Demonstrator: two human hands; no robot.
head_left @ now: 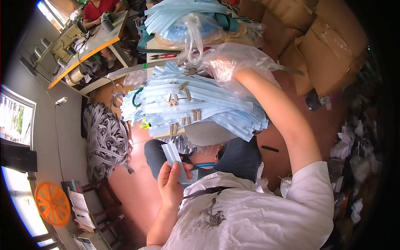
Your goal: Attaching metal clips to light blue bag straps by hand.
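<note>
My left hand (170,180) is closed on a light blue zipper tape (173,155), gripped between thumb and fingers above my lap. My right arm stretches forward, and my right hand (238,75) reaches into a clear plastic bag (250,54). Small pale pieces (223,68), too fine to make out, show through the bag around it, and its fingers are hidden. Between my hands a thick stack of light blue zipper tapes (212,102) lies across a small stand. Several small brassy metal pieces (196,115), like zipper pulls, rest on the stack.
Red-handled snips (166,56) lie beyond the stack. Another bagged bundle of blue tapes (183,18) sits at the far end. Grey tapes (106,137) are heaped on the left floor, and cardboard boxes (333,54) stand at right. A person in red (98,10) sits by sewing machines.
</note>
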